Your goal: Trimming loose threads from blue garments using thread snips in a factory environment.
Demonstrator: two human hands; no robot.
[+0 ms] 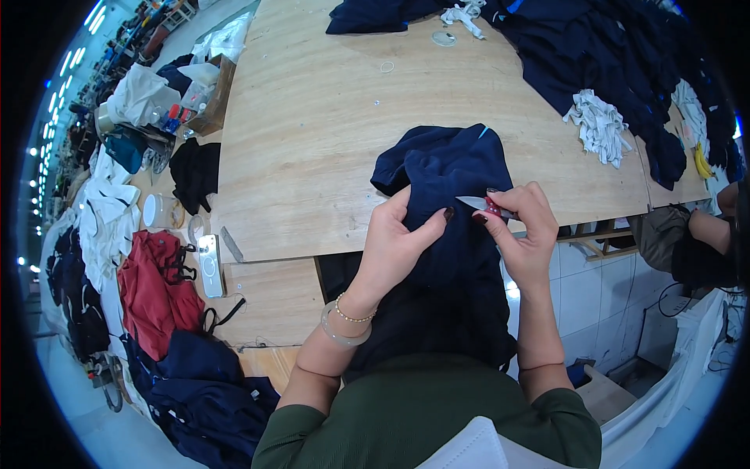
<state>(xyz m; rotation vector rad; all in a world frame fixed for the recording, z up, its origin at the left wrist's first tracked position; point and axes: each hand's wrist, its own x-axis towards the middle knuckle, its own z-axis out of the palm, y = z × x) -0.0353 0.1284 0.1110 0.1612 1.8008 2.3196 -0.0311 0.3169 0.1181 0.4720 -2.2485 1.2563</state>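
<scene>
A dark navy garment (449,168) lies over the near edge of the wooden table and hangs down onto my lap. My left hand (404,231) grips its cloth, thumb pressed on top and the other fingers hidden under a fold. In my right hand (525,227), pinched between thumb and fingers, is a small pointed blade with a red patterned handle, which looks like a small knife or thread snips (473,202). Its tip points left and meets the cloth close to my left thumb. A light blue mark shows at the garment's far edge.
The wooden table (312,141) spreads ahead. More navy garments (578,62) and a bundle of white strips (600,127) lie at the far right. On the left are a phone (209,266), a red bag (156,289) and a cardboard box (215,102). Someone's arm (712,234) shows at the right.
</scene>
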